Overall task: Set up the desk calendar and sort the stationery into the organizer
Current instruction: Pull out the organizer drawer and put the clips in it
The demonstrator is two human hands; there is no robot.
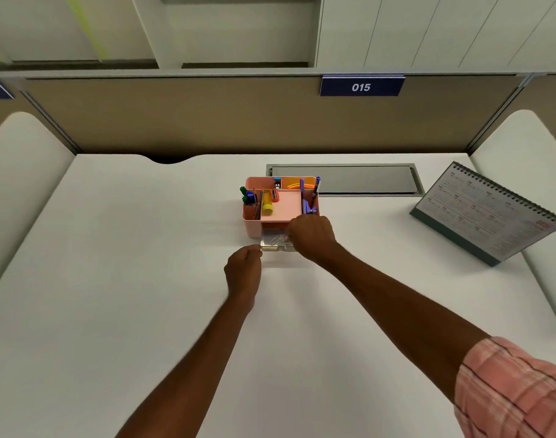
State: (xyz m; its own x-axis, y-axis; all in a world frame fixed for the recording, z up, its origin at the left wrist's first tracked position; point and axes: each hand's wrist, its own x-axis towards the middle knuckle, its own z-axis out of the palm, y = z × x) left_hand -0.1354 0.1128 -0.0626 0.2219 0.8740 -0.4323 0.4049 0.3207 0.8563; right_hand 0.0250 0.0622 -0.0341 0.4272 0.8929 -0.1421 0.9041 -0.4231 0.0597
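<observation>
A pink organizer [253,224] stands mid-desk with green and blue markers, a yellow glue stick [267,207], pens and a purple tool in its compartments. Its clear drawer [275,243] is pulled out at the front and holds paper clips. My left hand [243,270] pinches the drawer's front left corner. My right hand [311,237] is curled knuckles-up over the drawer's right side; its fingertips are hidden. The desk calendar [488,213] stands upright at the right of the desk, away from both hands.
A grey cable hatch [343,180] is set into the white desk [112,279] just behind the organizer. A tan partition with a "015" sign [361,86] closes off the back. White padded side panels flank the desk.
</observation>
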